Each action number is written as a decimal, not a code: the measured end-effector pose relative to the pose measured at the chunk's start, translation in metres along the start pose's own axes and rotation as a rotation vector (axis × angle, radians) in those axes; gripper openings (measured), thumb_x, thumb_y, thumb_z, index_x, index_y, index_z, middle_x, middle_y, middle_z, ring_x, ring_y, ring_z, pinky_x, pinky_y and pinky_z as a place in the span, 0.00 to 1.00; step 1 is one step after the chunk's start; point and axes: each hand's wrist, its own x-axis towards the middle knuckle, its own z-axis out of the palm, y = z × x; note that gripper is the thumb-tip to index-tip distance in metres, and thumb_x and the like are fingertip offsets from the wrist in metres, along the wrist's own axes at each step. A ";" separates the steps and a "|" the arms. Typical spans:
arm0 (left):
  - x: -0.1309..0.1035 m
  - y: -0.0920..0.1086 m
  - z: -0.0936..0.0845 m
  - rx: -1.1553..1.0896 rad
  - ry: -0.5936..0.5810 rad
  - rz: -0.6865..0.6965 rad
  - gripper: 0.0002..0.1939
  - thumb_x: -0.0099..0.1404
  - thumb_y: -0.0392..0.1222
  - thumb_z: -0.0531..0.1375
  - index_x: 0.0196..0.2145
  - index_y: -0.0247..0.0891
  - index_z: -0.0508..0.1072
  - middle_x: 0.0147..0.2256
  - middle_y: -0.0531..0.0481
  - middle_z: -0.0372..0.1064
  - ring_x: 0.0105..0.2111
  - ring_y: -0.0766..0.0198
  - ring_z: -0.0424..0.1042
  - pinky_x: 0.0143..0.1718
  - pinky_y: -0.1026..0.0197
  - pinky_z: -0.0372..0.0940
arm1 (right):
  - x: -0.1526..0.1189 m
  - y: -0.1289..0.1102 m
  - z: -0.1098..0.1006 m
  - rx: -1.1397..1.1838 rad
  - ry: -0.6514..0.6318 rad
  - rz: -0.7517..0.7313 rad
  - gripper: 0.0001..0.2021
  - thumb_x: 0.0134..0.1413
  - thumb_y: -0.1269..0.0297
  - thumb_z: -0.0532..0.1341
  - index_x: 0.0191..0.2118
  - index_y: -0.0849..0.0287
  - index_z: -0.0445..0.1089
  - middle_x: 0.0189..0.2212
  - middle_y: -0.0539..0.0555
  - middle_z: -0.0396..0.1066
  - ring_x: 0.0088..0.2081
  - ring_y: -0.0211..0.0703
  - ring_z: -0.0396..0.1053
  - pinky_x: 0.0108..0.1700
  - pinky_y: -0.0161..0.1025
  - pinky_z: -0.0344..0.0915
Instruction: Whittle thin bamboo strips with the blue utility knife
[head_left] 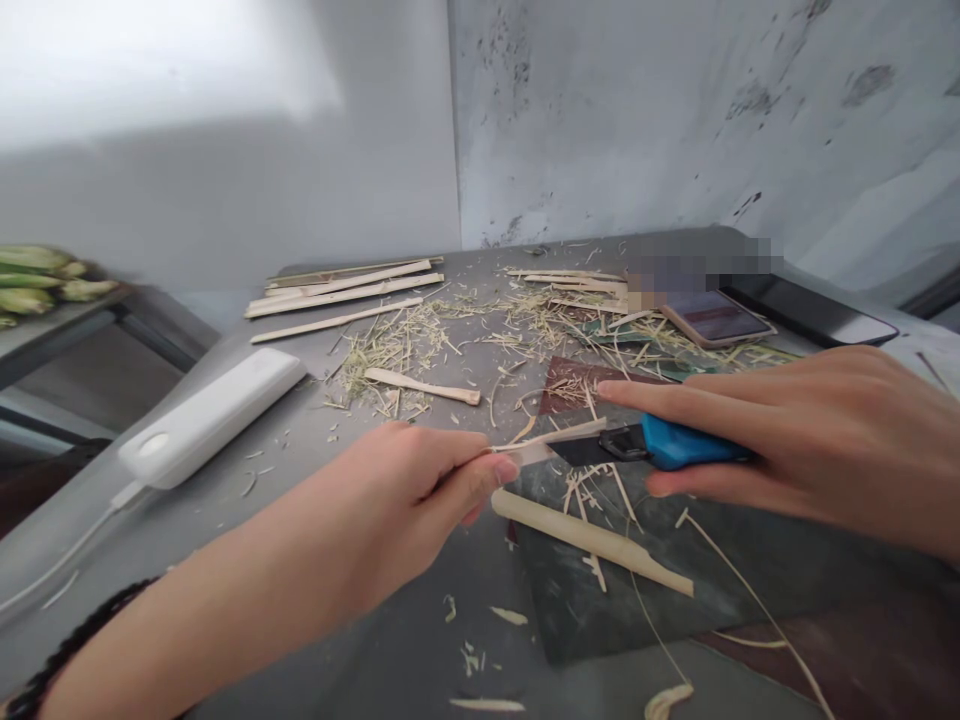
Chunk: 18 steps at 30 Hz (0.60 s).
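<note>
Between thumb and fingers, my left hand pinches a thin pale strip of wood or bamboo that points to the right. My right hand grips a blue-handled utility knife, its forefinger stretched along the top. The knife's dark blade reaches left and lies against the strip; whether it cuts in I cannot tell. Just below the blade, a wider pale carved piece lies on a dark sheet. Curly shavings are scattered around it. A short carved stick lies beyond my left hand.
Several long strips lie at the back left of the grey table. A white power strip with a cord is at left. Phones lie at back right, beside heaped shavings. Brown sandpaper-like sheet lies mid-table. Walls stand behind.
</note>
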 end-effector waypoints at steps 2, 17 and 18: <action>0.001 -0.001 0.000 -0.020 -0.015 0.003 0.26 0.78 0.60 0.49 0.30 0.42 0.70 0.24 0.56 0.64 0.24 0.67 0.62 0.24 0.61 0.52 | -0.001 0.001 0.000 0.001 -0.003 -0.002 0.25 0.76 0.44 0.49 0.62 0.52 0.72 0.23 0.46 0.73 0.19 0.39 0.67 0.22 0.41 0.56; 0.001 0.003 -0.001 -0.067 -0.010 0.011 0.25 0.78 0.59 0.50 0.29 0.42 0.70 0.24 0.57 0.62 0.24 0.67 0.61 0.24 0.61 0.53 | -0.004 -0.002 0.001 0.059 -0.035 0.075 0.26 0.75 0.42 0.48 0.64 0.45 0.72 0.26 0.48 0.76 0.20 0.42 0.68 0.24 0.43 0.55; 0.001 0.004 -0.001 -0.063 -0.003 0.007 0.25 0.78 0.59 0.50 0.29 0.42 0.70 0.24 0.57 0.63 0.24 0.67 0.62 0.25 0.61 0.53 | -0.005 -0.002 0.002 0.061 -0.033 0.083 0.26 0.75 0.42 0.48 0.65 0.45 0.72 0.26 0.48 0.76 0.20 0.42 0.68 0.24 0.43 0.55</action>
